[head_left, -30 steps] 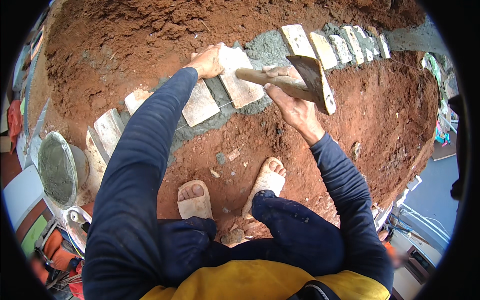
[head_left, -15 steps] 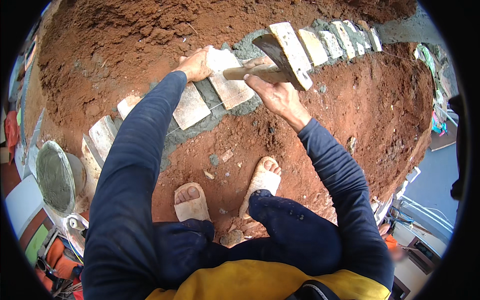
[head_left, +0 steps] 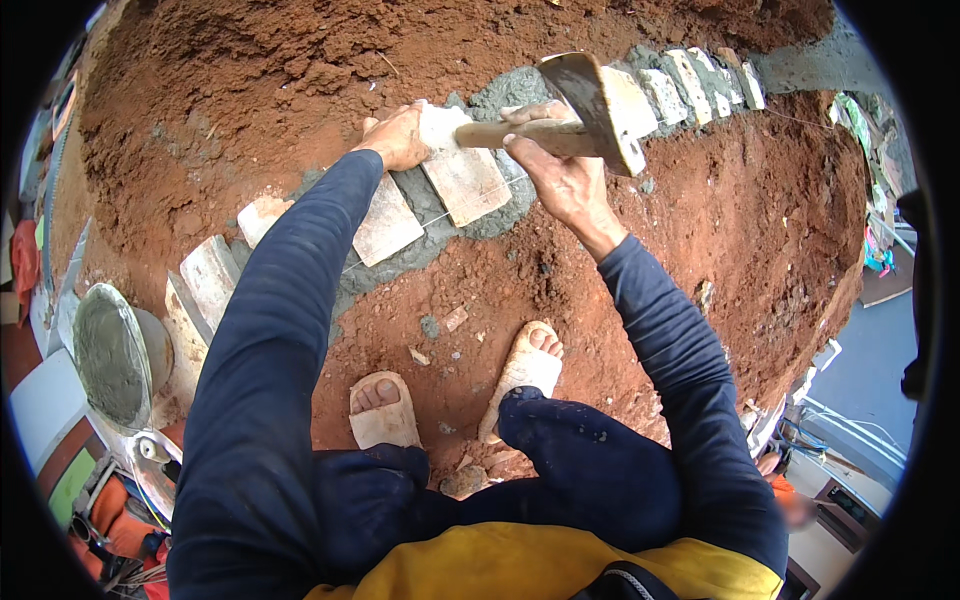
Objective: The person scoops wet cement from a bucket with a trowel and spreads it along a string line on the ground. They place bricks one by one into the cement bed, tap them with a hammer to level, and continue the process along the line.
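Observation:
My left hand [head_left: 398, 138] is closed over the far left end of a pale brick [head_left: 470, 185] that lies in wet grey mortar. In my right hand [head_left: 570, 185] is a trowel [head_left: 600, 115], gripped by its thick wooden handle. Its mortar-smeared metal blade stands to the right of the hand, tilted. The handle's butt points left, over the same brick; whether it touches I cannot tell. Another pale brick [head_left: 388, 222] sits to the left, partly behind my left forearm. A thin string line [head_left: 435, 218] crosses the near ends of the bricks.
Further bricks [head_left: 688, 85] run in a mortar row to the upper right, and more [head_left: 210, 272] lie to the left. A bucket of grey mortar [head_left: 112, 355] stands at the left. Red earth [head_left: 250, 90] rises behind the row. My sandalled feet [head_left: 385, 410] are on the soil.
The trowel has turned in my right hand, so its blade shows a darker face and sits a little farther right. My left hand stays on the same brick.

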Motion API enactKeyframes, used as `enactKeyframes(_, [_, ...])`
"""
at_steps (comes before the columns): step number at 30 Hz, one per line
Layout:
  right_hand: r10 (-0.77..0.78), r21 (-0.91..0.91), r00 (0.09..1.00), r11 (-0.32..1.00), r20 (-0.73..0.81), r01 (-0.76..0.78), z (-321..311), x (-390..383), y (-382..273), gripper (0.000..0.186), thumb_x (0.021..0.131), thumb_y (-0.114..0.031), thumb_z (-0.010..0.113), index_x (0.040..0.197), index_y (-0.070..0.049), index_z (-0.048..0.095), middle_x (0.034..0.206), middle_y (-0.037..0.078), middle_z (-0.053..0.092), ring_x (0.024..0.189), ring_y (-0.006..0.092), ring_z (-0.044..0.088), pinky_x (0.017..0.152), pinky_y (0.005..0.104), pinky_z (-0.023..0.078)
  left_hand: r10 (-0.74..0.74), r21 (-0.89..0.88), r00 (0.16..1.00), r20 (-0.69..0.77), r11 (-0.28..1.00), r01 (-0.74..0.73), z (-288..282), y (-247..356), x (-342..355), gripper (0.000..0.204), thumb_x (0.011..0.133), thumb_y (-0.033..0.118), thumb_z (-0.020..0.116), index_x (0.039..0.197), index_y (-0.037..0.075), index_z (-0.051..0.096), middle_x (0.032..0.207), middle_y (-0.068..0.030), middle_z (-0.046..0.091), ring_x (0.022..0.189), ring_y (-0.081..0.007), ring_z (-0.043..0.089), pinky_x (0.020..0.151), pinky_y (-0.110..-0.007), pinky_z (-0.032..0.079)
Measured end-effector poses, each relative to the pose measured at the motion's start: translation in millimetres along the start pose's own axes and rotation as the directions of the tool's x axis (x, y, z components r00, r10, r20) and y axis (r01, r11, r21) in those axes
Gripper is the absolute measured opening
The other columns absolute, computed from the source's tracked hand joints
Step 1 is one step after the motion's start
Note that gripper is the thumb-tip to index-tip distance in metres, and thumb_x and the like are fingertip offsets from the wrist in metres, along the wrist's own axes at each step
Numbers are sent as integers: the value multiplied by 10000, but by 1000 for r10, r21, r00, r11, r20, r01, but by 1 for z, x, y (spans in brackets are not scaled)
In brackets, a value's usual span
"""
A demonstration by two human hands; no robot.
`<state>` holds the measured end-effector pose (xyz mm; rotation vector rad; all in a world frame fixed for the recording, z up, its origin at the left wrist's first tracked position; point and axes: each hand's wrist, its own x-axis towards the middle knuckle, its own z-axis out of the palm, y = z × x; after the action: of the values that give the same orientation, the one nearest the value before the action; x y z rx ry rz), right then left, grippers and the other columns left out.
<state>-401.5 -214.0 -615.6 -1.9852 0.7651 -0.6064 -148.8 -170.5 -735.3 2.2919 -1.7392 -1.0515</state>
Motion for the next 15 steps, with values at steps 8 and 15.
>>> enactKeyframes(8, [19, 188, 999, 982, -30, -13, -3, -10, -8, 219, 947, -104, 752, 1142, -29, 690, 1205, 121, 739, 1111, 226, 701, 995, 390, 567, 46, -33, 997, -66, 998, -48, 10, -4, 1, 740, 887, 328, 720, 1532, 60, 478, 1540, -166, 555, 1456, -326, 489, 1124, -583, 352])
enactKeyframes(15, [70, 155, 997, 985, 44, -76, -3, -19, -9, 203, 968, -140, 744, 1135, -36, 692, 1234, 129, 735, 1172, 251, 695, 1013, 399, 568, 37, -18, 996, -78, 999, -39, 10, -4, -5, 827, 903, 341, 675, 1612, 63, 353, 1611, -169, 474, 1487, -314, 458, 1213, -586, 248])
